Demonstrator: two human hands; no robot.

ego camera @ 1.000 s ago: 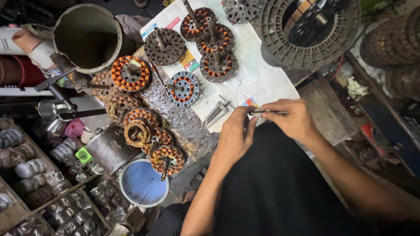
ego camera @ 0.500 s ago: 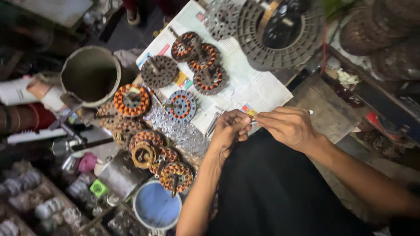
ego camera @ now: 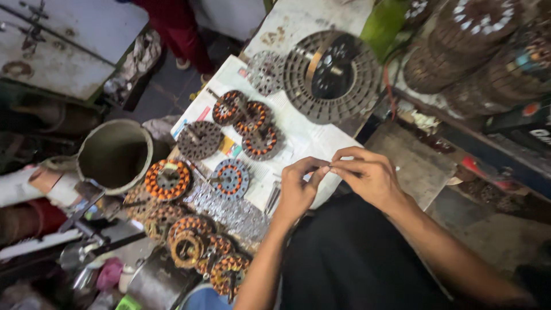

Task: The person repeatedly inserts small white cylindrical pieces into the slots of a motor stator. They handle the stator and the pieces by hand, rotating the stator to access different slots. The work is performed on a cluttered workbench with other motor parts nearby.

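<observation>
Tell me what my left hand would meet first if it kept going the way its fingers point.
Probably the right hand: the left hand points up and right, and their fingertips already meet around something small. Depth is unclear.

White printed paper sheet [ego camera: 298, 135] with small coloured patches, under wound stators [ego camera: 247, 120].

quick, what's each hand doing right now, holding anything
Left hand: fingers pinched shut at the tips, meeting the right hand; what it holds is too small to tell.
Right hand: fingertips pinched the same way; held item cannot be told.
</observation>
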